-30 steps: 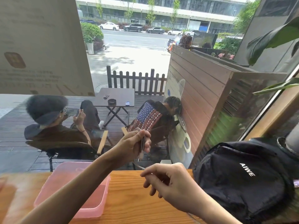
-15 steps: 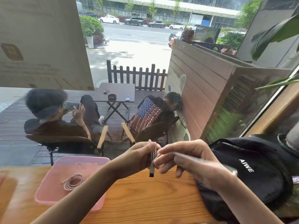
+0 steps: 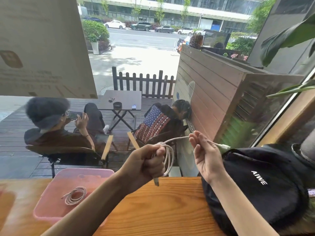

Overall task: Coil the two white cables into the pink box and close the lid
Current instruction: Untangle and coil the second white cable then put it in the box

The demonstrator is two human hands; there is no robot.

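So there's a black bag (image 3: 259, 184) with white AIWE lettering slumped on the right side of the wooden counter (image 3: 153, 210), sitting right up against the right forearm. Past the window glass, far side, two people sit in chairs by a small folding table.

The left hand (image 3: 146, 165) is fisted tight around a white cable (image 3: 168, 155), with a couple of loops hanging off its right side and a plug end poking out below the fist. From there the cable runs right to the right hand (image 3: 205, 155), which pinches it between the fingertips with the other fingers spread loose; the other plug sticks out past it toward the bag.

The pink box (image 3: 51, 213) sits near-left on the counter, translucent plastic, rounded corners, lid off. A second cable (image 3: 75, 195), already wound into a flat ring, lies inside.
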